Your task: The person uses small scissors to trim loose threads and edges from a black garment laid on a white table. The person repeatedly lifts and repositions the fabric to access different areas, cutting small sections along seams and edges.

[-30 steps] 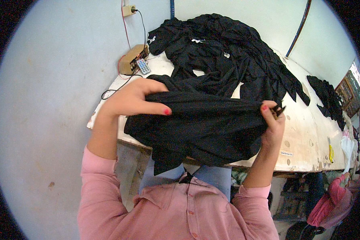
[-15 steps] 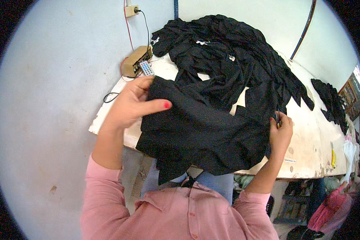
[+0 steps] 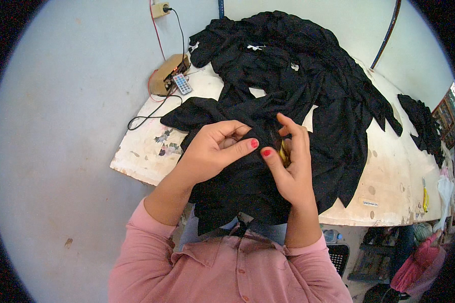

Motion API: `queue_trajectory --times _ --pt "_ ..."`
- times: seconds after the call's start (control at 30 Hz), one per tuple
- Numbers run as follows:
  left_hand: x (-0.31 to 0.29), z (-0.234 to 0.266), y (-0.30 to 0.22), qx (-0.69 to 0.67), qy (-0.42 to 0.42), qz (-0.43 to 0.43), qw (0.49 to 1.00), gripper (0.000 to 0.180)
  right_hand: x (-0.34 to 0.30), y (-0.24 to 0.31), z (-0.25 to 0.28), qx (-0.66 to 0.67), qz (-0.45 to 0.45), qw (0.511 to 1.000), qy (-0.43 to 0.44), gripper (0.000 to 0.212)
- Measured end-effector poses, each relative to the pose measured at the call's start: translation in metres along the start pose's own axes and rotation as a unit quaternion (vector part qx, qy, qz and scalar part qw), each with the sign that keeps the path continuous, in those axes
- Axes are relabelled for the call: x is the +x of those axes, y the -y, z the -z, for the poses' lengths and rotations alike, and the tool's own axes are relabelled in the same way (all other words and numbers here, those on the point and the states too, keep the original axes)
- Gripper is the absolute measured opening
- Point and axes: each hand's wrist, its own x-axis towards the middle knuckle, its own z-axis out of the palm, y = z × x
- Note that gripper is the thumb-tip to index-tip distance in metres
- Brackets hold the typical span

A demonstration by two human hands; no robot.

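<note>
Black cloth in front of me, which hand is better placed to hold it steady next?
Probably your left hand: its thumb and fingertips appear to pinch the black cloth. Your right hand is close by, but a yellow object already takes up its grasp.

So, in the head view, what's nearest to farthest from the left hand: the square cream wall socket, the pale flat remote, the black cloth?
1. Black cloth: at the left hand.
2. Pale flat remote: ahead-left, on the table.
3. Square cream wall socket: beyond the remote, up on the wall.
</note>
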Motion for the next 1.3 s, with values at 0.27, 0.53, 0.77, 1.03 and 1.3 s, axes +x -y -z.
queue_trajectory --times 0.27,0.53,0.77,1.03,1.3 --pt "0.003 -0.006 0.013 -0.002 -0.014 -0.049 0.999 0.017 -0.010 0.003 0.014 -0.189 0.180 0.965 0.034 0.040" --pt "0.000 0.001 0.010 0.003 0.013 -0.040 0.999 0.017 -0.006 0.003 0.010 -0.178 0.184 0.965 0.050 0.038" --pt "0.001 0.004 0.008 0.044 0.001 -0.042 0.998 0.012 -0.003 0.007 0.014 -0.199 0.192 0.957 0.086 0.037" --pt "0.006 0.007 0.009 0.126 0.011 -0.097 0.987 0.012 -0.001 0.000 0.016 -0.174 0.187 0.961 0.106 0.036" --pt "0.013 0.011 0.011 0.046 0.060 -0.036 0.996 0.013 0.000 -0.009 0.015 -0.127 0.163 0.973 0.102 0.032"
